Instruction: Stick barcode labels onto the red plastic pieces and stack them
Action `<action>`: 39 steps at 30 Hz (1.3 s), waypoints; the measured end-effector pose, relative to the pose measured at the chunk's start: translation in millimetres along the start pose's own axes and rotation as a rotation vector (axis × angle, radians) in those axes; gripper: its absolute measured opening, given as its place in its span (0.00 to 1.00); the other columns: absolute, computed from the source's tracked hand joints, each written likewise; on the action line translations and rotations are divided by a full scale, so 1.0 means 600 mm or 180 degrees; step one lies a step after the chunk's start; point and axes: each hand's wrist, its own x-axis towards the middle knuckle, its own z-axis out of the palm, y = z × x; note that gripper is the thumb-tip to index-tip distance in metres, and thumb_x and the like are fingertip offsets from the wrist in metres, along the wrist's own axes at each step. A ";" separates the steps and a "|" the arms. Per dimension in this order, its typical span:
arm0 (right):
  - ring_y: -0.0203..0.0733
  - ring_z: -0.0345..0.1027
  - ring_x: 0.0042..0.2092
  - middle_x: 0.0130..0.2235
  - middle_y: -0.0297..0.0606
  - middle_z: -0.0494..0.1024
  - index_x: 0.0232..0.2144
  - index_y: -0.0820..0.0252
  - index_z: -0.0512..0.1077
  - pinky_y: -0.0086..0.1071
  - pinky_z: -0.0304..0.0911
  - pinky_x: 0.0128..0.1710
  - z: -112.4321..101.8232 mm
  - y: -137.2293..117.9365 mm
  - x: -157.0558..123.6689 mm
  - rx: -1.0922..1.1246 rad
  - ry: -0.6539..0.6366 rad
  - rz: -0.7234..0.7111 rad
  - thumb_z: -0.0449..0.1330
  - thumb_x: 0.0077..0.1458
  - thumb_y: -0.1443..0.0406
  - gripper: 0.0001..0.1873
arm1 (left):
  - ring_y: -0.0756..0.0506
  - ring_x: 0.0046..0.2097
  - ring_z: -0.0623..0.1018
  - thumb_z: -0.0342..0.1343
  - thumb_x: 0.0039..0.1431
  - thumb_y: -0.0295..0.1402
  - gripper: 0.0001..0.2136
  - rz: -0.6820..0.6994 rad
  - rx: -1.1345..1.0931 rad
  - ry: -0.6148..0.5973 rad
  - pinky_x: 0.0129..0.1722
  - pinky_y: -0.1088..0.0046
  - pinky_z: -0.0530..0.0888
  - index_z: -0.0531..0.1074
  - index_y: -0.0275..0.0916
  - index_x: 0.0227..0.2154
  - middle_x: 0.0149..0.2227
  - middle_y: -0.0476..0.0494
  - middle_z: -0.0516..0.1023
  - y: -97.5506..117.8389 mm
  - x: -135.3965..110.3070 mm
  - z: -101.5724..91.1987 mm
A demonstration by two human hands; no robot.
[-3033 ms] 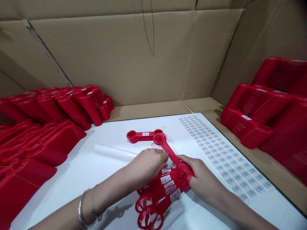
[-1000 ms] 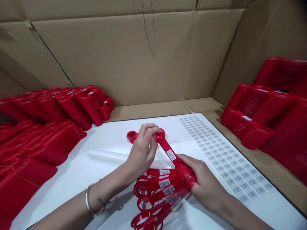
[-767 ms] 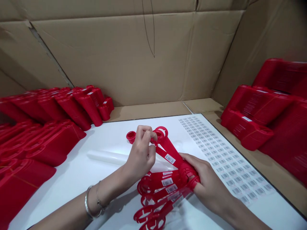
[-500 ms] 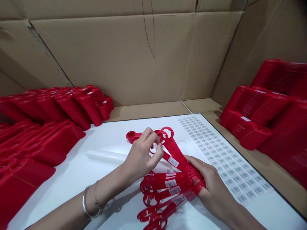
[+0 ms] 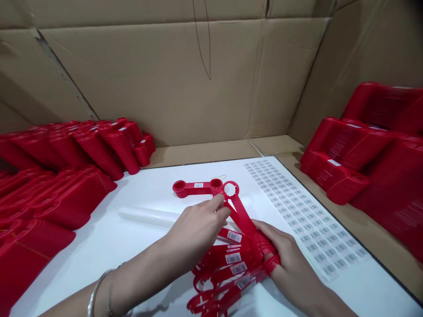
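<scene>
Your right grip (image 5: 291, 264) closed around the bunched ends of the red strips (image 5: 231, 259), your left grip (image 5: 198, 231) pinching one strip near its ring (fingertips partly hidden), a loose strip (image 5: 194, 188) just beyond, on the white desk (image 5: 82, 259), barcode sheet (image 5: 297, 215) at right.

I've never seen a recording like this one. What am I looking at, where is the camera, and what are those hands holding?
This is one camera worn on a person's head, looking down at their own bare hands. The right hand grips a fanned bundle of red plastic pieces with barcode stickers. The left hand reaches towards that bundle's top, its fingers close to one long piece. On the white board lie another red piece, a clear plastic tube and a sheet of barcode labels. Stacks of red pieces lie to both sides, against cardboard walls.
</scene>
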 end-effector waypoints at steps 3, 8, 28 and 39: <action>0.38 0.66 0.45 0.48 0.37 0.71 0.51 0.55 0.65 0.33 0.63 0.45 0.002 -0.005 0.002 0.0066 -0.0059 0.0049 0.50 0.49 0.76 0.26 | 0.48 0.30 0.71 0.46 0.53 0.21 0.08 0.0029 0.0341 -0.0501 0.24 0.73 0.59 0.70 0.35 0.27 0.33 0.44 0.70 0.003 0.002 0.001; 0.39 0.67 0.44 0.47 0.37 0.72 0.50 0.56 0.67 0.33 0.63 0.44 0.004 -0.005 0.004 0.0110 -0.0040 0.0144 0.51 0.48 0.76 0.26 | 0.47 0.35 0.71 0.46 0.56 0.24 0.07 0.0321 0.0003 -0.0331 0.29 0.73 0.64 0.70 0.35 0.33 0.37 0.42 0.72 0.002 0.005 0.024; 0.41 0.68 0.41 0.46 0.38 0.74 0.48 0.60 0.69 0.33 0.64 0.42 0.002 -0.006 0.006 0.0118 0.0071 0.0385 0.49 0.43 0.78 0.29 | 0.42 0.41 0.70 0.47 0.53 0.21 0.11 0.0299 -0.0257 -0.0205 0.38 0.66 0.69 0.69 0.35 0.39 0.41 0.40 0.71 0.007 0.013 0.052; 0.43 0.68 0.43 0.44 0.39 0.75 0.48 0.61 0.68 0.32 0.65 0.41 0.004 0.001 0.008 0.0273 0.0052 0.0431 0.47 0.41 0.78 0.30 | 0.43 0.36 0.69 0.46 0.56 0.24 0.09 0.0167 0.0085 -0.0206 0.30 0.70 0.66 0.71 0.37 0.34 0.37 0.41 0.72 0.010 0.016 0.054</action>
